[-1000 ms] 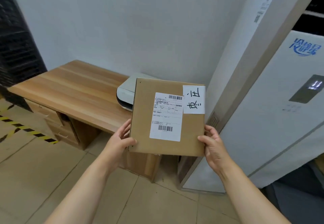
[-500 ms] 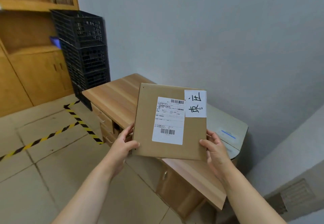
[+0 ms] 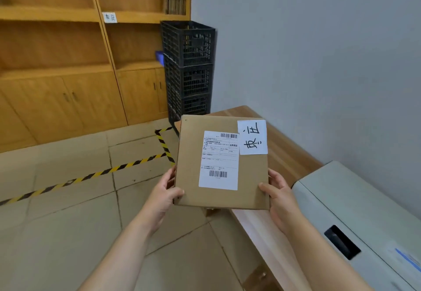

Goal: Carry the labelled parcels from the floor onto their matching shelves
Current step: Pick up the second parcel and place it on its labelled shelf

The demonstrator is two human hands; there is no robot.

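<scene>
Two tall bays of the wooden shelving point(image 3: 68, 14) filled the 10 to 12 o'clock part of the view, each with open boards above and closed cabinet doors below. One small white shelf tag point(image 3: 109, 17) was stuck on the board edge at 11 o'clock; its writing was too blurred to read, so I could not tell if it matched the parcel. One desk point(image 3: 289, 151) ran along the wall from 1 to 4 o'clock, and one grey machine point(image 3: 355, 213) sat on its near end. Three black crates point(image 3: 188, 46) stood stacked at 12 o'clock, between the shelving and the desk.

One parcel point(image 3: 222, 163) was held up in the centre, well off the floor, with its face turned to the camera, probably so its two labels could be read: one printed shipping label point(image 3: 219, 160) and one handwritten label point(image 3: 252, 137) at its upper right corner.

The left hand point(image 3: 164, 197) gripped the lower left edge, thumb on the front and fingers behind. The right hand point(image 3: 282, 199) gripped the lower right edge in the same way. Both hands were closed on the box, likely to keep the flat box steady during walking.
</scene>
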